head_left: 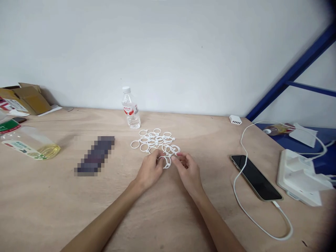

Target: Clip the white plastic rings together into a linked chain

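A pile of several white plastic rings lies on the wooden table, just beyond my hands. My left hand has its fingers curled round a white ring at the near edge of the pile. My right hand pinches the same ring from the right side, its fingers bent inward. Both forearms reach in from the bottom of the view. The fingertips partly hide the ring.
A small water bottle stands behind the rings. A phone on a white cable lies right, beside a white power strip and small charger. A tipped bottle of yellow liquid, cardboard box and blurred dark object sit left.
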### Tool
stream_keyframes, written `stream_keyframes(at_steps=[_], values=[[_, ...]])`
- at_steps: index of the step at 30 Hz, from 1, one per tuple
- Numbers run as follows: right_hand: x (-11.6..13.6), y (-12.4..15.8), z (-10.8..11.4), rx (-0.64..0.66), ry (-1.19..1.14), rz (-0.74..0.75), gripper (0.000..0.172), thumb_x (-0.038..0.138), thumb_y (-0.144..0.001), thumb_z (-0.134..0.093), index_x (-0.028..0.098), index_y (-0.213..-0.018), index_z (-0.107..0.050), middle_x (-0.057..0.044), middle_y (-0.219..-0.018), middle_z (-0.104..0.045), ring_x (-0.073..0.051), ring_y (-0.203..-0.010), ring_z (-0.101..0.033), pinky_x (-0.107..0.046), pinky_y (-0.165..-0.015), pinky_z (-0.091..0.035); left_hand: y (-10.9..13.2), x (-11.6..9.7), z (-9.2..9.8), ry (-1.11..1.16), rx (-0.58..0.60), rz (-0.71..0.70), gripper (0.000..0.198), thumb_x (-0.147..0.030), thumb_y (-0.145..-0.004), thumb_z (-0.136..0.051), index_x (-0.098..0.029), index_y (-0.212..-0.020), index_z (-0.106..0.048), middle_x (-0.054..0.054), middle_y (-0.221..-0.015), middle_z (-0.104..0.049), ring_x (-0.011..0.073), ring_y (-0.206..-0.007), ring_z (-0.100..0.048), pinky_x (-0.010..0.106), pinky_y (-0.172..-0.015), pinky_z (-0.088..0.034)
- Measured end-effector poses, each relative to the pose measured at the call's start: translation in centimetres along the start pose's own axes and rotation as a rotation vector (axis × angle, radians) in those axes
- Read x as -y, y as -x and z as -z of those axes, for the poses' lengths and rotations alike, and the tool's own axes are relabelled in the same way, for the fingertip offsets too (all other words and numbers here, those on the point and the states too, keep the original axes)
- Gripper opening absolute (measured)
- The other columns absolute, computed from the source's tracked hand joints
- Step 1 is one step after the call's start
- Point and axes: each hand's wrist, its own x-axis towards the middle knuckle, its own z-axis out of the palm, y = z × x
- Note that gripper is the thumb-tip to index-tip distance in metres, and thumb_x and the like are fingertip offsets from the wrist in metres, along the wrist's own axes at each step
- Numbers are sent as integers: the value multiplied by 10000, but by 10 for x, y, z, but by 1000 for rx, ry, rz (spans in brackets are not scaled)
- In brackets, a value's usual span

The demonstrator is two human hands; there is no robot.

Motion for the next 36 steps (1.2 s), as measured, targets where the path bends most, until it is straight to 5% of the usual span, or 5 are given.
stream_keyframes(at_steps=[5,9,20,29,36], values=[[11,12,-4,408,-237,-10,236,388,-729,-692,176,-805,-623,14,-681,-584,-130,-627,-505,-256,-606,-403,21,-2,5,321,-149,77,91,-194,-834,-456,-186,-832,-547,-7,-756,-637,128,-650,-565,233,-608,-420],[15,21,-8,570,-329,-19,255,319,-689,-744,189,-884,-644,30,-682,-579,-120,-633,-493,-247,-609,-388,34,-5,8,423,-170,127,66,-230,-837,-503,-184,-812,-543,-9,-743,-638,127,-655,-578,228,-611,-431],[7,15,-10,450,-313,-100,294,453,-755,-679,168,-681,-686,25,-603,-543,-102,-577,-403,-236,-560,-326,27,6,23,541,23,131,223,-369,-828,-572,-151,-801,-606,19,-707,-660,132,-643,-584,228,-596,-430],[-3,15,-10,459,-368,-184,285,449,-776,-677,174,-798,-747,8,-634,-533,-98,-595,-366,-247,-565,-285,31,12,12,118,-275,18,294,-319,-875,-491,-153,-646,-572,-7,-591,-602,97,-521,-499,219,-543,-369],[7,17,-11,556,-585,-312,202,365,-727,-734,163,-717,-729,-8,-701,-563,-81,-574,-374,-234,-535,-284,33,13,11,194,-166,30,164,-263,-830,-522,-151,-798,-637,-2,-641,-605,107,-549,-486,232,-552,-366]])
